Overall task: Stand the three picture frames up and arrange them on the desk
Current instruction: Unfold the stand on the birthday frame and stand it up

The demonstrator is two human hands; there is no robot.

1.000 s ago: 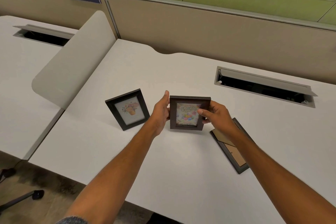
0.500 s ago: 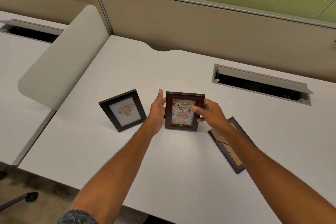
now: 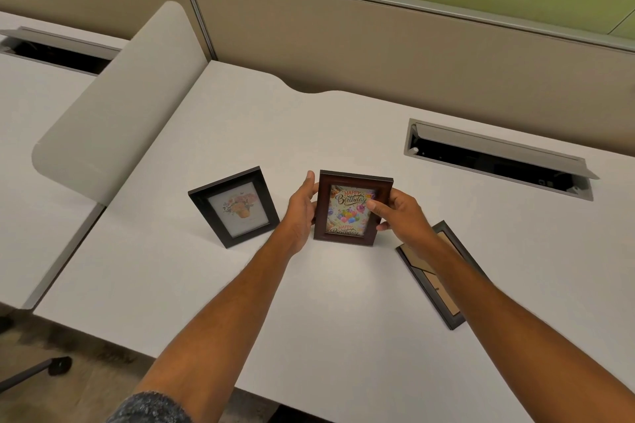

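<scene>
A brown frame with a "Happy Birthday" picture (image 3: pixel 347 213) stands upright at the middle of the white desk (image 3: pixel 343 319). My left hand (image 3: pixel 301 213) holds its left edge and my right hand (image 3: pixel 400 213) grips its right edge, thumb on the front. To the left, a black frame with a flower picture (image 3: pixel 235 207) stands on its own, leaning back. On the right, a third dark frame (image 3: pixel 434 280) lies face down, its brown backing up, partly hidden under my right forearm.
A cable tray with its lid raised (image 3: pixel 498 158) is sunk into the desk at the back right. A rounded grey divider (image 3: pixel 113 113) stands at the left edge, with a neighbouring desk (image 3: pixel 31 148) beyond. A beige partition (image 3: pixel 378 38) closes the back.
The birthday frame has been tipped from a backward lean to more upright between my hands. The view has shifted slightly; the other two frames have not moved.
</scene>
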